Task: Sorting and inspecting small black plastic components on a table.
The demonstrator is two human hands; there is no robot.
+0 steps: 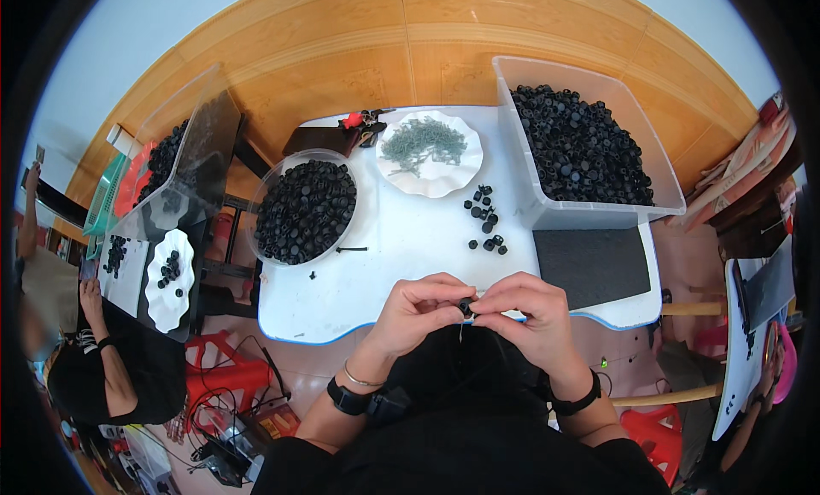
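Observation:
Close to the front edge of the white table [367,294], my left hand [424,310] and my right hand [531,311] meet. Between their fingertips is a small black plastic cap-like part [465,305], pinched from both sides. Its details are too small to make out. Just beyond my hands lie several loose black parts [488,226] of similar look. A round bowl [253,239] heaped with black parts stands to the left. Farther back, a white wavy-edged plate [453,181] holds a pile of small grey-green pieces [424,143], possibly springs.
A large see-through bin [598,211] full of black parts is at the back right, behind a black mat [594,264]. A thin black tool [352,249] lies beside the bowl. People work at tables on both sides; red stools [224,371] and cables are on the floor.

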